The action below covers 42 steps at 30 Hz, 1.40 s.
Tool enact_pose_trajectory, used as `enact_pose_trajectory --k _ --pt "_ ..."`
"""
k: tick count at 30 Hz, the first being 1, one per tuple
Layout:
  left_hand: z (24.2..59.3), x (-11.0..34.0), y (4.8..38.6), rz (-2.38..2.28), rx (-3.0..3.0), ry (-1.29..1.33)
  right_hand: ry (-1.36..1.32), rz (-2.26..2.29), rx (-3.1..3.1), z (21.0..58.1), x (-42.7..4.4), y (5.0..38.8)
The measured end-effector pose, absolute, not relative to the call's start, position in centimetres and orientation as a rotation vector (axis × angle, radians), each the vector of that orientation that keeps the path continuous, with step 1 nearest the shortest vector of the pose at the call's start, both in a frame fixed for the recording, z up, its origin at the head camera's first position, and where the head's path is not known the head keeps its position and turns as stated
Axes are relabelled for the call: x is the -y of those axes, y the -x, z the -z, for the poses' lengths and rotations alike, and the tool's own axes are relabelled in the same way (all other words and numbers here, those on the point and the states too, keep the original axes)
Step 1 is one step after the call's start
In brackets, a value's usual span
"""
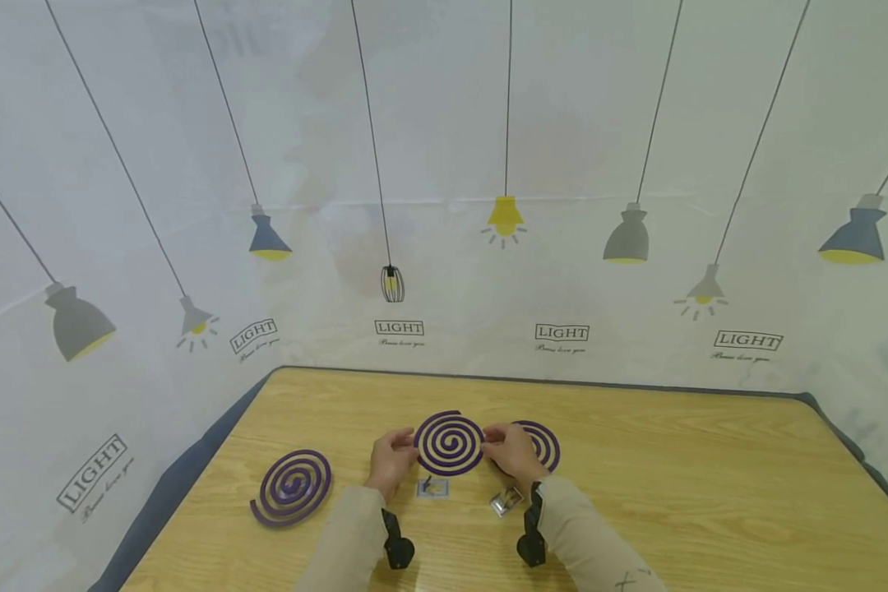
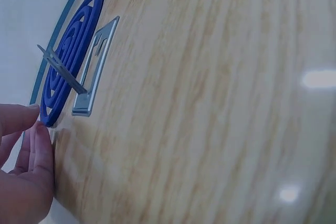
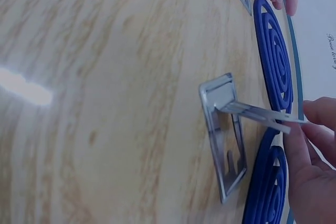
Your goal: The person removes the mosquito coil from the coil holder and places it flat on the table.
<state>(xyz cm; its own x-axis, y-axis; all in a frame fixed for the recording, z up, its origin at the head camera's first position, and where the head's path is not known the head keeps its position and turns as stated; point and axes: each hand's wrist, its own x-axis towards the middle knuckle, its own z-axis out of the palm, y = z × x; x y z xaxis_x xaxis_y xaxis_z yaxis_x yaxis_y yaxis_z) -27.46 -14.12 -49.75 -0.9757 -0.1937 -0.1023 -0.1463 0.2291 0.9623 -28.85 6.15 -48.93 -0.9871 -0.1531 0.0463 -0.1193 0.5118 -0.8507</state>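
Note:
A dark purple spiral coil (image 1: pixel 450 444) is held between both hands at its two sides in the head view. My left hand (image 1: pixel 392 462) pinches its left edge; in the left wrist view, thumb and fingers (image 2: pixel 21 117) meet at the rim of the coil (image 2: pixel 86 40). My right hand (image 1: pixel 512 452) touches the right edge, thumb and fingers bent there. Just in front of the coil lies a flat metal stand (image 1: pixel 432 488) with a raised prong. A second metal stand (image 1: pixel 506 500) sits near my right wrist, its prong raised (image 3: pixel 257 113).
A second spiral coil (image 1: pixel 537 444) lies partly behind my right hand. Another coil (image 1: pixel 293 488) is at the left, with something metallic beneath its middle. The wooden table (image 1: pixel 681 493) meets a white curtain (image 1: pixel 459 164) printed with lamps at its far edge.

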Motion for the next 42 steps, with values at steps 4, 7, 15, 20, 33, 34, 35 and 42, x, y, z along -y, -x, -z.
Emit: enact_pose_trajectory --k 4,7,15,20,33,34,35,42 --pt "49.7 14.1 27.4 1.932 2.397 -0.318 0.264 1.512 -2.718 48.7 -6.2 28.8" --pt "49.6 14.2 27.4 1.968 2.377 -0.304 0.274 1.52 -2.713 48.4 -6.1 28.7" --pt "48.9 14.7 27.4 1.95 2.399 -0.19 0.193 1.705 -2.465 47.7 -5.6 28.0" --pt "48.0 15.4 27.1 1.905 2.435 -0.122 0.234 1.772 -2.379 46.7 -5.1 27.3" --pt "45.1 18.1 25.7 1.845 2.481 0.01 0.437 1.896 -2.172 45.4 -3.5 26.1" --pt "44.9 18.4 25.6 1.839 2.483 0.007 0.443 1.893 -2.166 45.3 -3.3 26.0" --pt "44.7 18.7 25.6 1.834 2.487 0.0 0.442 1.892 -2.163 45.1 -3.1 26.0" --pt "43.4 21.0 25.1 1.762 2.521 -0.052 0.475 1.927 -2.123 44.0 -1.8 25.2"
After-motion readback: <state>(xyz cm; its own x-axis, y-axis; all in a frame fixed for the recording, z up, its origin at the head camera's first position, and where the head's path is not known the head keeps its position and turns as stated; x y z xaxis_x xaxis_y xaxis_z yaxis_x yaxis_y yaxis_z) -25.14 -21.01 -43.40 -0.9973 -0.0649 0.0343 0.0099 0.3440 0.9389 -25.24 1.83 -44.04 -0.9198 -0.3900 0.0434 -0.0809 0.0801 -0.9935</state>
